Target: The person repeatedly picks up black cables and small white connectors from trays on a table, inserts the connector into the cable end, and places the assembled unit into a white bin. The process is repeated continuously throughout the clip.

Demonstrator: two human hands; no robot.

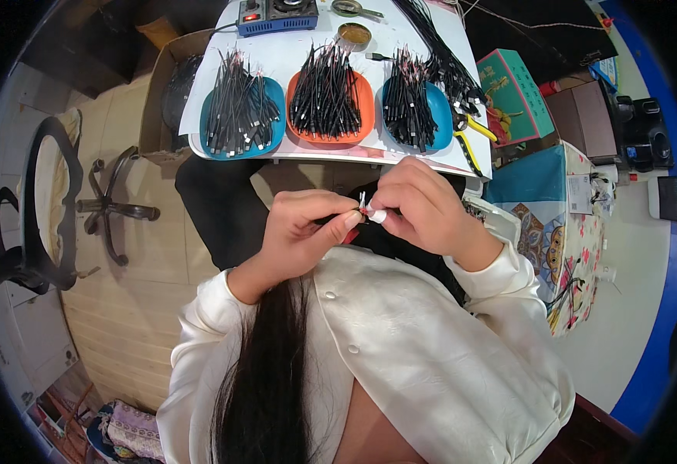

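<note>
Above my lap, just short of the table edge, my left hand (307,226) and my right hand (422,203) meet fingertip to fingertip. Both are closed in a pinch on the thin wire ends (363,206) of a cable, which show whitish and red between the fingers. Something white covers the tips of my right finger and thumb. Most of the cable is hidden by my hands. Beyond them, black cables with bare wire ends fill a left blue tray (279,100), an orange tray (369,108) and a right blue tray (447,116).
Yellow-handled pliers (471,141) lie at the table's right edge, beside a long bundle of black cables (450,58). A small blue heating unit (277,23) and a round tin (354,35) stand at the back. A green box (515,89) is on the right, a chair (49,205) on the left.
</note>
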